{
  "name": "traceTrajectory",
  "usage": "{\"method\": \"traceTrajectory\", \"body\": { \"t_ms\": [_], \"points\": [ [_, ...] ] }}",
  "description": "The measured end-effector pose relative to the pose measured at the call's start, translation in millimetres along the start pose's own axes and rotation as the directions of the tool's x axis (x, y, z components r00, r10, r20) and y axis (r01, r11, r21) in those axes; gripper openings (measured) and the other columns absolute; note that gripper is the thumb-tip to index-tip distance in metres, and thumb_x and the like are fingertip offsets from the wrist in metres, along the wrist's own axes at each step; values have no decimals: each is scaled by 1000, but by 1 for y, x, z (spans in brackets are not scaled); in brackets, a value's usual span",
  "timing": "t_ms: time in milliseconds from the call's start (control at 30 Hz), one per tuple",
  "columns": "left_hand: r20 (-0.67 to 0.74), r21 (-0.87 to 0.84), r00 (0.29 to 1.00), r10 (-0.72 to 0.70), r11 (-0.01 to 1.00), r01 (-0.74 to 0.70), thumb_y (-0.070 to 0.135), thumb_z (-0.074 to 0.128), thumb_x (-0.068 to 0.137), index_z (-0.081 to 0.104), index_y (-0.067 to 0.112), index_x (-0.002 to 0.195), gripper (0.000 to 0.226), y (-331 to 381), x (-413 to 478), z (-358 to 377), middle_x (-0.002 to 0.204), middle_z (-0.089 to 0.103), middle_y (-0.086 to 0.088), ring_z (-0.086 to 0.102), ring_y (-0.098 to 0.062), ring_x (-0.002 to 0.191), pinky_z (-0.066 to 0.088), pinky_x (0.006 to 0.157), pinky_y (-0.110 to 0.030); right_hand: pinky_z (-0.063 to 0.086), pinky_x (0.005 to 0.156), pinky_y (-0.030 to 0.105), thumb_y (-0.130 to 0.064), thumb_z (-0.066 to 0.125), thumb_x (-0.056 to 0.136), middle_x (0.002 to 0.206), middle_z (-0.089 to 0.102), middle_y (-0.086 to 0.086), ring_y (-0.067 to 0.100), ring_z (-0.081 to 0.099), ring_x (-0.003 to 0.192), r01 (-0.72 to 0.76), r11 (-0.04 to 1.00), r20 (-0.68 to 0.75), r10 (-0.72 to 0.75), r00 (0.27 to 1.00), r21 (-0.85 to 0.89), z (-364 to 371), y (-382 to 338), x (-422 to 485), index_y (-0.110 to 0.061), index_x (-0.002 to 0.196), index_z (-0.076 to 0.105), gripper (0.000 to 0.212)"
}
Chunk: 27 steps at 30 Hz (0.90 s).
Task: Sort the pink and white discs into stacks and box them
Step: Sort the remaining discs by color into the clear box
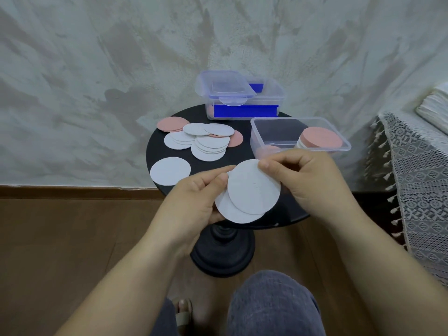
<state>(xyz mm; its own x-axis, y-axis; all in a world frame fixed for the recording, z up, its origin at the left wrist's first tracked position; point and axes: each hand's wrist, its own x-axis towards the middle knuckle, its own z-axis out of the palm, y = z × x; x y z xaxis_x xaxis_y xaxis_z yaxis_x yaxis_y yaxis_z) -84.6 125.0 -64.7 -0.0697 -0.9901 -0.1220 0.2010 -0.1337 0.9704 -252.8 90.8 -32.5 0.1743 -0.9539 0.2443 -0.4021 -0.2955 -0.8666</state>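
Note:
My left hand point(196, 202) holds a small fan of white discs point(252, 190) from below, thumb on top, above the near edge of the round black table point(155, 151). My right hand point(308, 175) pinches the top white disc at its upper right rim. A single white disc point(170, 170) lies at the table's left. Behind it, several white discs point(209, 144) are spread loosely over pink discs point(171, 124). The open clear box point(266, 122) at the right contains a stack topped by a pink disc point(322, 139).
A clear container with blue inserts point(244, 110) stands at the back of the table, its lid point(225, 84) resting askew on top. A lace-covered table point(421, 180) stands close on the right. My knees and a sandalled foot are below, by the table's pedestal.

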Motion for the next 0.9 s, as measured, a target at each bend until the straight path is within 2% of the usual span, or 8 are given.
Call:
{"method": "traceTrajectory", "body": {
  "t_ms": [167,300,467,533,600,700,767,900],
  "points": [
    [-60,-1,998,15,1000,-15,29,41,96,67,24,100,27,1,-6,-6,95,74,4,69,-8,89,57,74,-26,43,65,2,-22,67,81,70,64,-30,-14,59,78,33,997,61,-29,998,-68,21,3,3,-35,80,71,14],
    [-48,141,998,42,989,-35,15,51,93,62,22,117,27,0,-11,-21,103,72,6,67,-9,97,55,84,-31,45,64,3,-22,69,79,77,66,-24,-12,60,80,10,999,109,-6,994,-41,36,2,6,-33,80,69,11],
    [-206,253,972,109,966,-54,11,53,91,62,31,107,27,-2,-19,-60,94,73,9,67,-14,95,52,88,-40,48,57,9,-21,65,84,73,69,-12,-1,60,61,-33,999,163,28,986,28,58,0,12,-27,83,72,9],
    [-318,242,938,137,968,-60,11,54,91,61,27,100,20,-1,-20,-82,85,74,5,67,-23,90,54,79,-43,45,69,5,-26,63,86,84,66,-18,-6,59,72,79,982,193,-45,980,-172,67,1,20,-28,96,71,13],
    [-411,238,895,175,968,-80,11,54,90,60,25,93,15,1,-22,-102,77,73,8,66,-24,85,53,72,-41,39,86,6,-33,63,85,108,64,-15,-4,56,94,232,900,288,-126,949,-370,80,0,29,-27,113,65,29],
    [-501,265,837,220,960,-94,12,56,90,59,26,89,14,5,-23,-118,71,72,13,66,-21,83,53,74,-45,23,107,19,-49,61,82,146,39,-10,5,31,134,370,815,458,-148,876,-445,106,-5,36,-25,136,45,61],
    [-525,285,821,227,955,-82,14,57,89,60,28,88,14,4,-23,-124,72,72,14,66,-22,86,53,78,-49,19,110,21,-55,60,79,151,29,-10,6,21,139,412,787,535,-125,835,-459,115,-5,36,-22,141,37,73],
    [-531,268,822,206,961,-67,14,57,88,61,29,89,15,-2,-20,-130,72,71,13,67,-19,85,56,75,-45,23,105,15,-56,67,72,145,39,-13,2,32,133,441,751,522,-152,839,-491,103,5,29,-24,135,46,74]
  ]
}}
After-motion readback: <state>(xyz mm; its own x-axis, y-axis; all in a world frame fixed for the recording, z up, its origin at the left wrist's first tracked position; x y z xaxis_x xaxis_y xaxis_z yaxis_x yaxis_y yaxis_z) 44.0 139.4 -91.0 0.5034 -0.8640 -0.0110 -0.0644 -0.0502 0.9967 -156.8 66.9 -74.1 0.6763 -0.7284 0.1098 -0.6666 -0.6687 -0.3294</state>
